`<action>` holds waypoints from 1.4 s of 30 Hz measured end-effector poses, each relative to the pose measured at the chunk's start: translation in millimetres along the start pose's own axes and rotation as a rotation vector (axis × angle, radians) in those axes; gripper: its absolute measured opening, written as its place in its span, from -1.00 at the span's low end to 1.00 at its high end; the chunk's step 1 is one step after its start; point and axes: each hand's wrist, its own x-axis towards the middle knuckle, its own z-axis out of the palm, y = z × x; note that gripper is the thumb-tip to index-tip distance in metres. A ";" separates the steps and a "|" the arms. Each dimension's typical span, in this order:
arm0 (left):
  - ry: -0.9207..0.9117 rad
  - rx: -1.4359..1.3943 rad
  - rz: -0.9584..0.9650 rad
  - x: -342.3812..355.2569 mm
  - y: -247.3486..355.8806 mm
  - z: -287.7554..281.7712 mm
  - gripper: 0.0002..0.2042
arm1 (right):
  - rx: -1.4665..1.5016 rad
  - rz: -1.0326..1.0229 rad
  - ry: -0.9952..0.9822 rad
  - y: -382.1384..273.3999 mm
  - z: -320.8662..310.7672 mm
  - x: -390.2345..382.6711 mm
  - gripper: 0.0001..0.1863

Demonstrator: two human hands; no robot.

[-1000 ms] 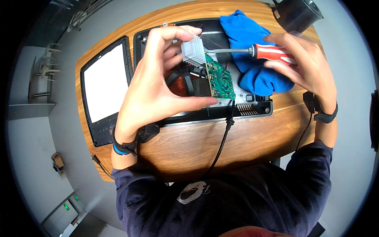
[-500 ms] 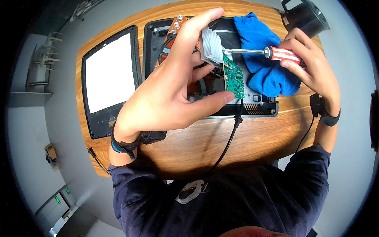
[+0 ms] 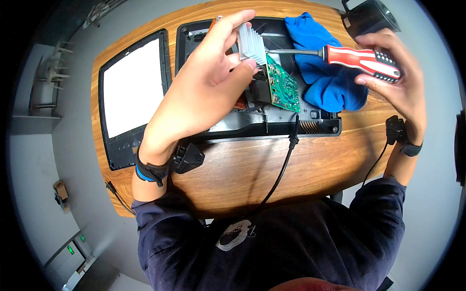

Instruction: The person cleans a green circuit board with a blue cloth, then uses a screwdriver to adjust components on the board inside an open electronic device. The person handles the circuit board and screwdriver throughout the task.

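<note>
Pinching a heatsink [image 3: 252,44] above the casing [image 3: 279,130] are left fingers [image 3: 242,72]; right fingers [image 3: 374,83] part around a screwdriver [image 3: 350,58]. Open table [image 3: 233,174] fronts the casing's near edge.

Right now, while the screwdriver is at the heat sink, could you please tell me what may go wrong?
The right hand seems loosely placed around the screwdriver, so it might slip and scratch the green circuit board close to its tip. The left hand pinches the silver heat sink beside the tilted board; if that grip slipped, the board could drop. The black cord reaches the board's lower corner, so a tug might disturb it.
</note>
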 end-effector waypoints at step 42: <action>0.014 0.231 -0.069 2.7 8.1 -9.8 -0.42 | 0.025 0.013 0.002 -4.6 1.9 5.4 -0.50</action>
